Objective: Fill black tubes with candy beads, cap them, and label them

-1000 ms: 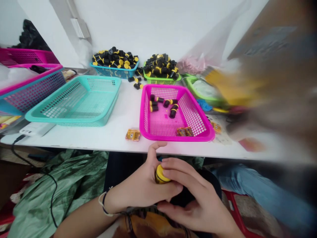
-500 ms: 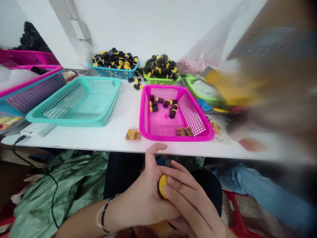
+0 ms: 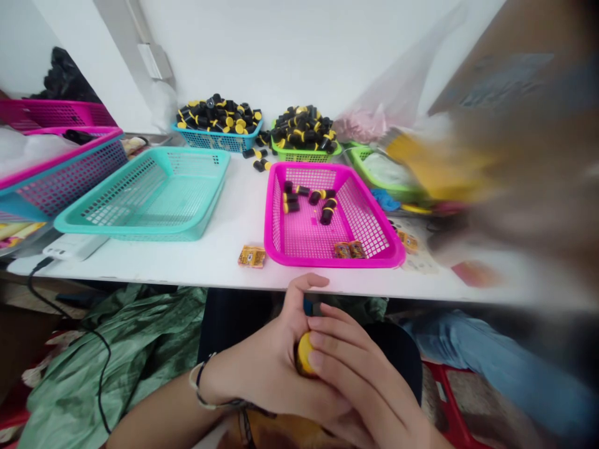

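Over my lap, my left hand (image 3: 281, 362) is wrapped round a small black container with a yellow cap (image 3: 304, 354), its index finger raised and bent over. My right hand (image 3: 365, 374) closes in from the other side, its fingertips pressed on the cap. Most of the container is hidden inside the hands. Just beyond them, a pink basket (image 3: 334, 262) on the table holds several black-and-yellow containers (image 3: 328, 212) lying on their sides and two orange printed packets (image 3: 350, 250). Another orange packet (image 3: 251, 256) lies left of the basket.
A turquoise basket (image 3: 126, 227) stands at left. Behind, a blue basket (image 3: 213, 142) and a green basket (image 3: 304, 154) are heaped with black-and-yellow containers. Blurred cardboard (image 3: 510, 112) fills the right side. A white power strip (image 3: 77, 247) with a black cable sits by the front edge.
Both hands stay closed round the container and have shifted only slightly. My left index finger has moved a little to the right. The baskets' contents look the same.
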Tool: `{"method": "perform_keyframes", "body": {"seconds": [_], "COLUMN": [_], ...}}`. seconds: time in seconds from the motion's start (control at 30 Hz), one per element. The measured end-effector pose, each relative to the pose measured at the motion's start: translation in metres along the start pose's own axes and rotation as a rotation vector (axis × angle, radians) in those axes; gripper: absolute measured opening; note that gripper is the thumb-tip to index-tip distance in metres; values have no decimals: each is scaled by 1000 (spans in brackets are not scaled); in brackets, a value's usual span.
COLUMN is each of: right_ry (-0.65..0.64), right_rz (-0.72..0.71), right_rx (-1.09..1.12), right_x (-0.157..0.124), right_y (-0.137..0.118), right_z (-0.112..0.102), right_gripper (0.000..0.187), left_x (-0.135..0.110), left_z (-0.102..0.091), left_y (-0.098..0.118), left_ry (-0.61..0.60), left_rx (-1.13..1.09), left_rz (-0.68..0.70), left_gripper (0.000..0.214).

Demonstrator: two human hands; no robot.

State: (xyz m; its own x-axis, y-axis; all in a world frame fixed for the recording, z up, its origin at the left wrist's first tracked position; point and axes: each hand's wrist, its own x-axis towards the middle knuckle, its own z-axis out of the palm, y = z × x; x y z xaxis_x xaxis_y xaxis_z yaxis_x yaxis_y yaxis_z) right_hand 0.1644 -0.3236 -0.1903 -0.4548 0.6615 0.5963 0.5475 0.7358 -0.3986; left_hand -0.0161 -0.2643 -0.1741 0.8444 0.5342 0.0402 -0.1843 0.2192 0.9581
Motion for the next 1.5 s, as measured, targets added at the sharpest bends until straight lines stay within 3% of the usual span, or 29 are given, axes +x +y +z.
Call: {"method": "perform_keyframes", "body": {"seconds": [0.1, 0.27, 0.33, 0.43, 0.53, 0.67, 0.83, 0.9, 1.07, 1.27, 1.4, 1.5], "right_ry": [20, 91, -17, -279, -589, -834, -984, -938, -643, -509, -339, -136], "right_rz": [-75, 226, 361, 394, 377, 426, 500, 544, 813, 1002, 976, 859], "right_rx": [-63, -218, -258, -226, -148, -107, -49, -85, -306, -249, -89, 63], "right_x": [13, 51, 74, 106, 126, 133, 143, 151, 170, 174, 171, 157], "right_y": [5, 55, 88, 135, 164, 175, 179, 184, 203, 211, 189, 149], "right_z": [-3, -28, -43, -56, -55, -56, -67, -67, -43, -22, -39, -57], "right_gripper": [48, 41, 39, 36, 31, 26, 28, 27, 32, 26, 22, 27], "left_x": [-4, -16, -19, -21, -21, -24, -22, -20, -18, -15, -25, -36], "left_z": [-4, -40, -64, -98, -117, -122, -122, -120, -117, -129, -133, -118], "left_y": [7, 15, 12, 1, -14, -23, -22, -20, -11, -6, -5, 2], "left_ry": [164, 600, 725, 666, 546, 475, 428, 423, 422, 515, 717, 952], "left_rx": [215, 586, 863, 1339, 1624, 1783, 1798, 1770, 1690, 1528, 1377, 1199], "left_rz": [83, 204, 163, 137, 95, 50, 55, 74, 115, 141, 184, 202], "left_gripper": [68, 23, 17, 26, 35, 41, 40, 40, 38, 19, 20, 22]}}
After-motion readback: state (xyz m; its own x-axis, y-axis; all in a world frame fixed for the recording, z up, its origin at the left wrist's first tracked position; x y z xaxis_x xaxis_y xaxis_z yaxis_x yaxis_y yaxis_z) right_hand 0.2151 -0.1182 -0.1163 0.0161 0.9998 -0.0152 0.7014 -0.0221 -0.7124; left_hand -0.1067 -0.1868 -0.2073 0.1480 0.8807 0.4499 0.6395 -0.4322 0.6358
